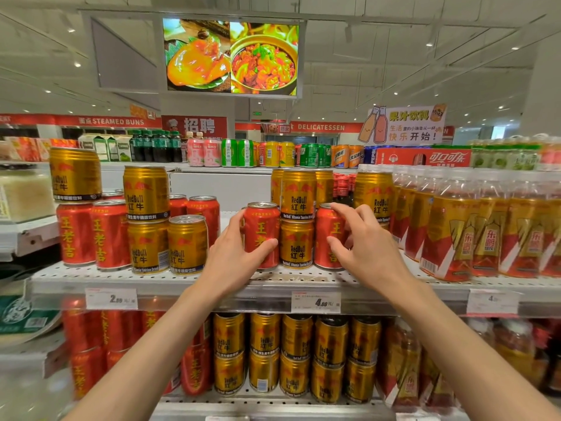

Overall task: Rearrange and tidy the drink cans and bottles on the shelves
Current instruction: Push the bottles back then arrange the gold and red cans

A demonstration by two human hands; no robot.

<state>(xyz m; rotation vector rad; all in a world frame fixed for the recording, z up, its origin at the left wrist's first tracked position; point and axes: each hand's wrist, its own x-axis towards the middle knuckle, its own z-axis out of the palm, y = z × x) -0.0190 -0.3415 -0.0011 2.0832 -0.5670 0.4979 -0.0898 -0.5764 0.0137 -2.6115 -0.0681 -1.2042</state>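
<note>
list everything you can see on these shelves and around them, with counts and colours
red cans: at least seven, red with yellow characters, upper shelf; more on the shelf below
gold cans: about ten, gold, upper shelf, several stacked two high; ten more stacked on the lower shelf
bottles: several, amber drink with red and gold labels, right end of the upper shelf
price tags: three, white, on the shelf edge
far shelf drinks: many, green, pink, yellow and orange, behind
screen: one, showing food, hung overhead
left hand: grips a red can on the upper shelf
right hand: fingers curled round another red can
</note>
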